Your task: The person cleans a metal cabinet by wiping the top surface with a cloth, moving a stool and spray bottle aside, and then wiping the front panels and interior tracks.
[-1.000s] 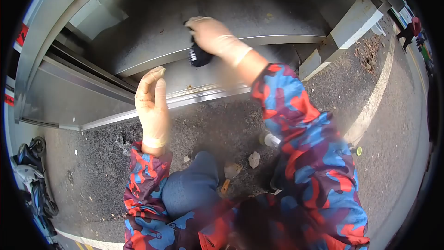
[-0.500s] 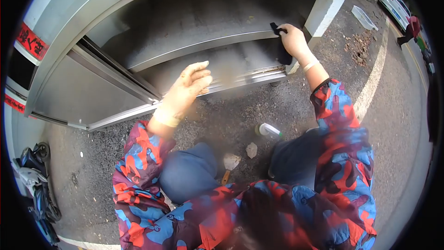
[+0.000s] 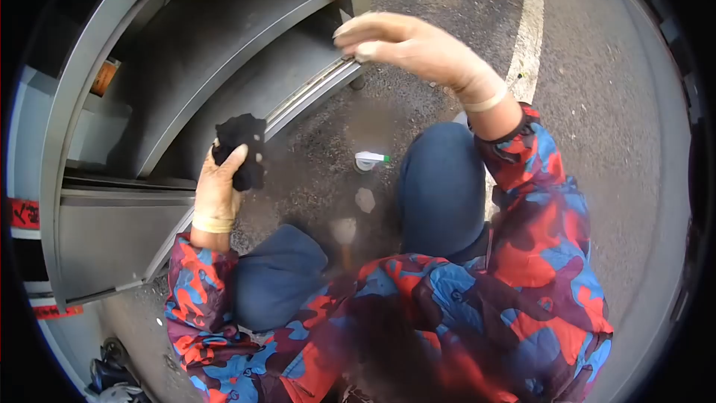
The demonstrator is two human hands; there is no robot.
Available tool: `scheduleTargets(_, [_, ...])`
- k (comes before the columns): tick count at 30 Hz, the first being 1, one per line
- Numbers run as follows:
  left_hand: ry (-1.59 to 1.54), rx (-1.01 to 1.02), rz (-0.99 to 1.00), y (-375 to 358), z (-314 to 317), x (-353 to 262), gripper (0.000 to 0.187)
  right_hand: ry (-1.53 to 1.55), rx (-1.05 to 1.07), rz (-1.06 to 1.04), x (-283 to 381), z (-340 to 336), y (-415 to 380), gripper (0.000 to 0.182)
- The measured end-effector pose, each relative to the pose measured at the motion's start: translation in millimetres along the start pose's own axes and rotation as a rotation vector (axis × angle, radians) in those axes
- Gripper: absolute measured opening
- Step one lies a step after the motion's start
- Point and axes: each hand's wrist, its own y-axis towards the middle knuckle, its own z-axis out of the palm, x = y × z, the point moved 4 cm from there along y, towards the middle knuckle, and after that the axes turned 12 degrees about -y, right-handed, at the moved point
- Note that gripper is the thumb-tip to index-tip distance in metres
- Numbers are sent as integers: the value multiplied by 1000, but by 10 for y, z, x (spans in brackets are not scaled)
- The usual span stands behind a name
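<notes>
Black cloth [image 3: 240, 149] between left fingers [image 3: 237, 155]

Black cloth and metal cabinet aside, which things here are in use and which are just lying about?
In use:
left hand gripping the black cloth
metal cabinet with its shelves
right hand, raised and empty

Lying about:
white bottle on the asphalt
pale stone

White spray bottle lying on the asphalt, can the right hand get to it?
Probably yes: the right hand is raised, open and empty, and bare asphalt lies around the white spray bottle.
</notes>
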Motion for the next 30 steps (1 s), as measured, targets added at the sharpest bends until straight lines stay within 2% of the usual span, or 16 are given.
scheduleTargets(4, [-43, -140, -5, 48, -632, 83, 29, 34, -760, 310, -597, -1095, -1505, 33])
scheduleTargets(6, [-139, -177, -90, 72, -996, 199, 29, -43, -1071, 504, -1032, -1200, -2388, 29])
scheduleTargets(7, [-193, -206, -129, 151, -1197, 275, 29, -198, -1127, 665, -1171, -1132, -2764, 27])
scheduleTargets(8, [-191, -197, -140, 249, -1254, 299, 29, -229, -1125, 793, -1243, -951, -2997, 25])
scheduleTargets(10, [-286, -356, -119, 314, -1351, 360, 28, 5, -1015, 956, -1635, -439, -3337, 26])
scheduleTargets(13, [-172, -305, -135, 263, -990, 291, 27, 12, -874, 1028, -2159, 369, -3315, 45])
scheduleTargets(15, [-198, -237, -112, 279, -851, 313, 25, 338, -880, 1158, -2387, 709, -3033, 49])
scheduleTargets(17, [-140, -260, -71, 379, -1063, 401, 24, 667, -778, 1143, -2887, 890, -2835, 54])
scheduleTargets(18, [-131, -367, -25, 330, -963, 371, 22, 144, -728, 1284, -2364, 648, -2509, 58])
scheduleTargets(19, [-96, -355, -40, 284, -846, 331, 23, 11, -700, 1274, -2427, 679, -2457, 57])
scheduleTargets(21, [-104, -307, -93, 255, -853, 340, 23, -57, -735, 1247, -2934, 903, -2659, 54])
scheduleTargets(24, [-57, -333, -91, 285, -962, 377, 22, -160, -945, 1259, -3630, 1137, -3003, 51])
scheduleTargets(27, [-91, -342, -94, 318, -1145, 464, 23, -314, -1156, 1218, -4243, 971, -3242, 47])
scheduleTargets(28, [-87, -345, -111, 297, -1137, 466, 24, -82, -1021, 1073, -3575, 716, -3104, 47])
scheduleTargets(29, [-83, -345, -126, 300, -1141, 463, 25, -274, -1106, 1166, -3614, 605, -3103, 41])
scheduleTargets(30, [-100, -330, -116, 304, -1164, 473, 26, -188, -1061, 1199, -3677, 479, -3109, 41])
